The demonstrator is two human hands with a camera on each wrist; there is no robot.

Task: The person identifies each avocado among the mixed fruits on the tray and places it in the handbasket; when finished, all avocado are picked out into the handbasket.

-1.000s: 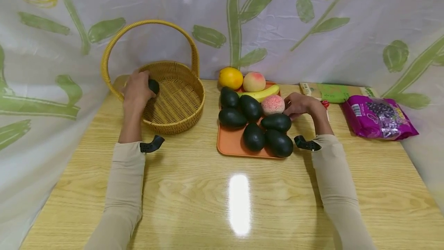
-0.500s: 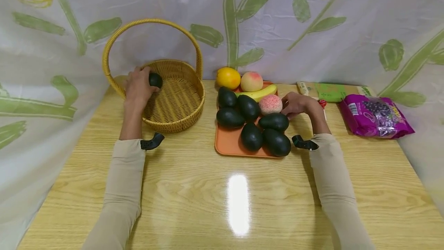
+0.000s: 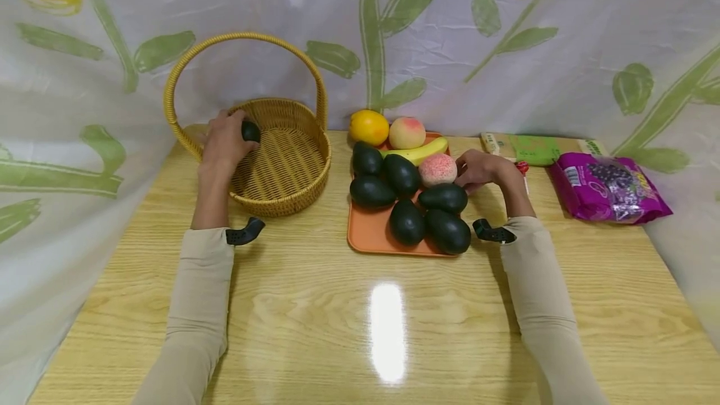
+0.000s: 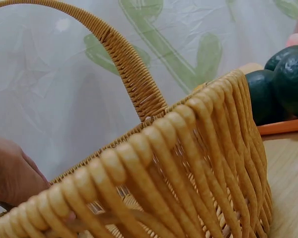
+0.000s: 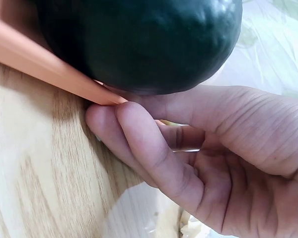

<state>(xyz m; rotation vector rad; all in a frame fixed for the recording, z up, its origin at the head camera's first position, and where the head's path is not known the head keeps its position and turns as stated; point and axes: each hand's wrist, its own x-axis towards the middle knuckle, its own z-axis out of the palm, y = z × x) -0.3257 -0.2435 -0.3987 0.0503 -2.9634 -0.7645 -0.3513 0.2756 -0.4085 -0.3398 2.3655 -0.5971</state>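
The left forearm, covered by a beige sleeve (image 3: pixel 205 292), is stretched forward over the worktop (image 3: pixel 315 311), and the left grip (image 3: pixel 225 139) is reached across the left rim of the woven basket (image 3: pixel 281 207). A dark green avocado (image 3: pixel 250 132) is held by this grip, its right side exposed beside the fingers, near the basket's left wall; whether the basket floor is touched by it cannot be told. In the left wrist view, the fingertips are mostly hidden by the basket rim.

The right forearm is likewise extended forward, and the right grip (image 3: pixel 478 169) is turned inward at the wrist, towards the orange tray (image 3: pixel 368 230). The tray's edge is pinched by it: the fingers (image 5: pixel 146 139) are curled in against the rim from below, while the thumb (image 5: pixel 208 106) is laid above, just beneath the bulge of a tray avocado (image 5: pixel 154 44). On the tray, six avocados are grouped with a speckled pink peach (image 3: pixel 438 169), by which the right grip is closely neighboured, and a banana (image 3: pixel 419 152).
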